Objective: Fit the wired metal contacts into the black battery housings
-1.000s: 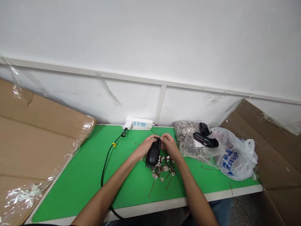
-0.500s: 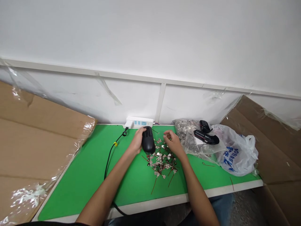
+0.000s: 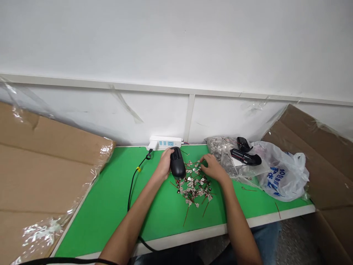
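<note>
My left hand is closed around the upper left side of a black rounded plastic device, shaped like a computer mouse with a recess at its top end. The device is held over the green table. Beneath and to the right of it lies a loose heap of small metal tabs, several with copper-coloured wires sticking out. My right hand rests at the heap's upper right edge, fingers bent and slightly apart, near a few tabs. Its fingertips seem to hold nothing, though they are small in view.
A white power strip with a plugged-in black cable stands against the wall. At right are a clear bag of metal parts, black plastic shells and a white plastic bag. Cardboard flanks the left, more cardboard the right.
My right hand has lowered slightly toward the tabs, its fingers reaching to the heap's edge. My left hand keeps its hold on the black device. The whole view has shifted a little.
</note>
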Motion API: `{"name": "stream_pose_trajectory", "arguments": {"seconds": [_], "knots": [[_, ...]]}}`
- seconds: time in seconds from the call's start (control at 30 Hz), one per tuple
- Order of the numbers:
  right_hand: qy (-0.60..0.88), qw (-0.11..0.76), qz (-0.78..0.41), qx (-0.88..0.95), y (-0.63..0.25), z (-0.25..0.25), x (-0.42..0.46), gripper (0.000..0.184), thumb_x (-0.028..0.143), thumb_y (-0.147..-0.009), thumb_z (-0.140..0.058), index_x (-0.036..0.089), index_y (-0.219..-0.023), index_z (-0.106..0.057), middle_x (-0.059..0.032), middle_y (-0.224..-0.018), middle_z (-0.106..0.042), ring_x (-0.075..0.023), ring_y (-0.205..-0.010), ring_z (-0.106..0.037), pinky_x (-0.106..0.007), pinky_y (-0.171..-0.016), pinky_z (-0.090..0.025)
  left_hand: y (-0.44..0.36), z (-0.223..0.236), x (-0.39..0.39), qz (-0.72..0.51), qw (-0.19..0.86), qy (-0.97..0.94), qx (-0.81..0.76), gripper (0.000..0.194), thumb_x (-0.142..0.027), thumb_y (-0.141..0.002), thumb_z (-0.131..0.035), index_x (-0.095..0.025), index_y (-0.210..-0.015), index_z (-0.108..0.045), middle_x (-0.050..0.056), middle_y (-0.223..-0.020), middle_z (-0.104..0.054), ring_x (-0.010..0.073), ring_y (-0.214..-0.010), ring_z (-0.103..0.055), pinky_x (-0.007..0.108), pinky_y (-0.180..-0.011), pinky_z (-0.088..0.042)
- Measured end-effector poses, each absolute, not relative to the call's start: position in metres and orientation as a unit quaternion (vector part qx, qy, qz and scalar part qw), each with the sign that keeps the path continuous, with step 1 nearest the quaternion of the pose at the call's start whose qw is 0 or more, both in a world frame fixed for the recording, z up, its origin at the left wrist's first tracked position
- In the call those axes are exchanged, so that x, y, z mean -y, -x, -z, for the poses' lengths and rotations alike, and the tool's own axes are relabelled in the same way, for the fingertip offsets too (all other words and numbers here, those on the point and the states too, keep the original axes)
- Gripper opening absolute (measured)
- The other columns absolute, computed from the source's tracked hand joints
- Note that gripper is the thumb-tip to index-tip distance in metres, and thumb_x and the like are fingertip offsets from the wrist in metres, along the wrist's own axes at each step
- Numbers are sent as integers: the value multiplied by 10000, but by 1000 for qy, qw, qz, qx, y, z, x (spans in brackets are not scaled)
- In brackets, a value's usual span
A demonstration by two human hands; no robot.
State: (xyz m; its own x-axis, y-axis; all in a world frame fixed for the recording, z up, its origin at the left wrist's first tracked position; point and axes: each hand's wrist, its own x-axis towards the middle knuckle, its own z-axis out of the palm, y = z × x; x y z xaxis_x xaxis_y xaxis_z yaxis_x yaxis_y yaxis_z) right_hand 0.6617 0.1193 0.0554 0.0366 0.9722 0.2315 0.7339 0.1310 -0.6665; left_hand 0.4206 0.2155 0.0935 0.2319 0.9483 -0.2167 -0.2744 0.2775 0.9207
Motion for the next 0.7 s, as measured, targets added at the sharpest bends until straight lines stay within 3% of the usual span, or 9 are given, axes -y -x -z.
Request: {"name": "stream_pose_trajectory", "arguments": {"seconds": [0.13,0.27,0.5,0.7], "knots": [[635,356,-187,660,-656,-51,-123,57,206,-846,-719,220,-894,-690,-74,-1001,-633,-270,-1039,-519,-435,-1003,-402,-423,-92,-214,-426,681,-420,-423,278,-382,-738,-673,-190,-939,-651,2,-872,-646,183,-809,-588,254,-698,-483],[619,399,-204,645,-649,-59,-125,13,244,-878,-704,235,-874,-696,-65,-996,-661,-263,-1047,-544,-426,-1006,-407,-423,-95,-209,-372,699,-440,-423,269,-399,-764,-671,-197,-940,-646,4,-824,-643,191,-764,-591,257,-637,-463],[571,499,-304,577,-641,-74,-124,167,390,-966,-575,245,-1023,-635,-10,-897,-704,-196,-762,-664,-311,-666,-503,-425,-98,-194,-259,751,-459,-399,334,-439,-770,-674,-195,-997,-668,31,-835,-694,210,-711,-632,290,-618,-494],[498,596,-416,473,-621,-78,-125,249,391,-872,-742,242,-1056,-664,-8,-900,-713,-171,-763,-671,-274,-656,-522,-432,-92,-184,-206,767,-455,-402,345,-421,-771,-667,-191,-1027,-696,29,-833,-699,193,-683,-617,259,-557,-460]]}}
